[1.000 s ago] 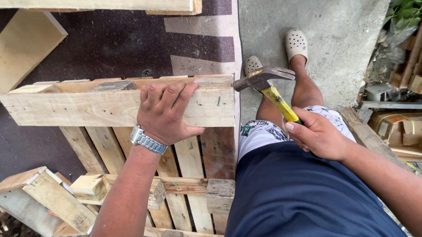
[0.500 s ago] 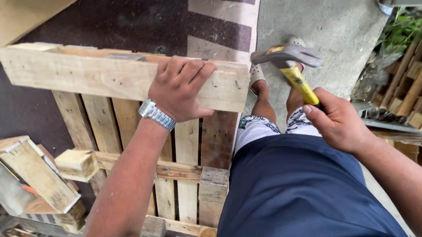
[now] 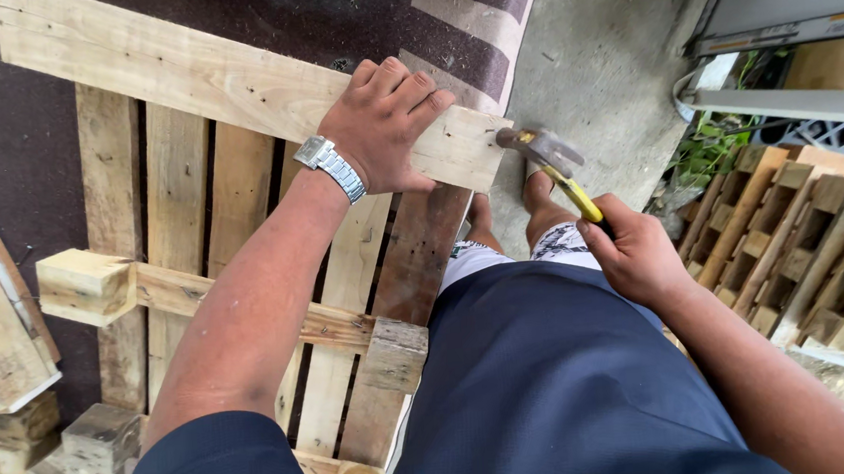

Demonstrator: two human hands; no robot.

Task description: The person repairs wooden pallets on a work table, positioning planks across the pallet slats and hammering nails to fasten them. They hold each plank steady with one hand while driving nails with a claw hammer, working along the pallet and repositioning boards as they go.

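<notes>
**Hammer head at the plank's end**

The left hand (image 3: 383,130), silver metal wristwatch (image 3: 330,167) on the wrist, is pressed down over the pale wooden top plank (image 3: 178,76) of the weathered slatted wooden pallet (image 3: 245,281), fingers spread and curled over the plank's far edge, upper centre of the frame. Right of centre, the right hand (image 3: 634,255) is clenched around the yellow handle of the steel claw hammer (image 3: 548,160). The hammer's head sits just beside the plank's right end; touching or not, I cannot tell, the head is blurred. Below, dark blue shorts fill the lower middle. At the right edge, stacked wooden pallets (image 3: 803,237) stand on grey concrete floor (image 3: 607,42).
</notes>
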